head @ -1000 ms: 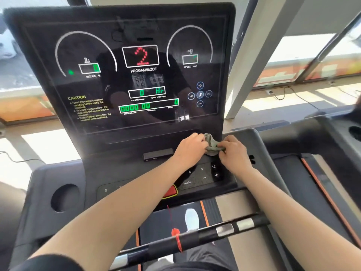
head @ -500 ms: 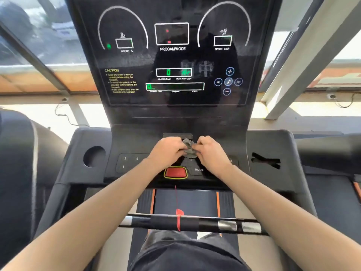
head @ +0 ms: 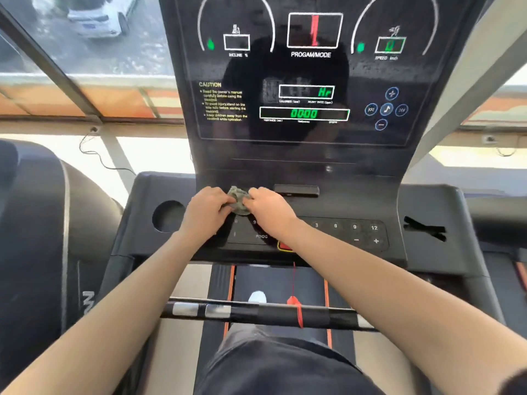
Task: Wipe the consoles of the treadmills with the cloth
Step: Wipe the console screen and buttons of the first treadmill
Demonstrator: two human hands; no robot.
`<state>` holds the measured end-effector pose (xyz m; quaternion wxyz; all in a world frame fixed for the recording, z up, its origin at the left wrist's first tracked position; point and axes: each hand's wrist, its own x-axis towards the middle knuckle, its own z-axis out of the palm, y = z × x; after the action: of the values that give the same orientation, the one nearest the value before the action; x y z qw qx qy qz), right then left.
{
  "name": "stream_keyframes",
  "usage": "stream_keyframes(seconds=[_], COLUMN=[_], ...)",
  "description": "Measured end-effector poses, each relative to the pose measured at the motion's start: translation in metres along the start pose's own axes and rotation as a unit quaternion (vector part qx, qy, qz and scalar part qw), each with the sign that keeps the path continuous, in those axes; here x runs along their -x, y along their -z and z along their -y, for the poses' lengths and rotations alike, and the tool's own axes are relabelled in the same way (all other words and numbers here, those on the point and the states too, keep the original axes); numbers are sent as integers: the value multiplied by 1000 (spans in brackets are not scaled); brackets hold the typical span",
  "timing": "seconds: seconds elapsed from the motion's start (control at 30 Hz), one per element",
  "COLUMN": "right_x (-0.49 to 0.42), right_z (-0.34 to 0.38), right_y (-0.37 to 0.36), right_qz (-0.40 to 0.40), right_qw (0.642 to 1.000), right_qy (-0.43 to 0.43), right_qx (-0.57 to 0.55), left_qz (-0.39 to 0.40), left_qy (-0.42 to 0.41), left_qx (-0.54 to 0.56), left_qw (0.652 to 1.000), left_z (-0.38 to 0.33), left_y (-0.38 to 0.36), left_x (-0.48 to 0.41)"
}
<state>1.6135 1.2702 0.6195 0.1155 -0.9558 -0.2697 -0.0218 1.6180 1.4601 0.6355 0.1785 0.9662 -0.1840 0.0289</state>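
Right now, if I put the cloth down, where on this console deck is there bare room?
Bare deck lies behind the number keys, right of the black bar, and around the cross-shaped slot. The left is crowded: left hand and right hand grip the cloth beside the round holder.

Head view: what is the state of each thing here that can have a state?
cloth: bunched up, between both hands.
left hand: grips the cloth.
right hand: grips the cloth.
console display: lit, showing 0000 and Hr.
red button: partly hidden by the right forearm.
red cord: hangs across the handlebar.
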Motion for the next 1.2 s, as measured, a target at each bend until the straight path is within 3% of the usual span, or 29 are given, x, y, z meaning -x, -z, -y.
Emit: stream_keyframes(seconds=[0.2,0.53,0.73,0.9,1.07,1.2], right_x=[-10,21,-38,-57,-46,-12], right_z=[25,4,-7,-1,20,26], right_y=[-12,-17,19,21,-2,-19], right_qz=[-35,-80,-70,-71,52,52], right_qw=[999,991,997,997,999,998], right_qy=[-30,-98,-29,-4,4,0], right_qx=[-10,-36,11,2,-12,-43], left_qz=[-6,10,-61,-79,-16,13], left_qy=[17,-59,-18,67,116,103], left_qx=[39,78,27,22,52,70], left_qw=[999,995,998,994,992,992], left_z=[28,10,22,26,30,16], left_y=[3,-13,7,17,15,15], left_x=[8,5,-35,-35,6,44])
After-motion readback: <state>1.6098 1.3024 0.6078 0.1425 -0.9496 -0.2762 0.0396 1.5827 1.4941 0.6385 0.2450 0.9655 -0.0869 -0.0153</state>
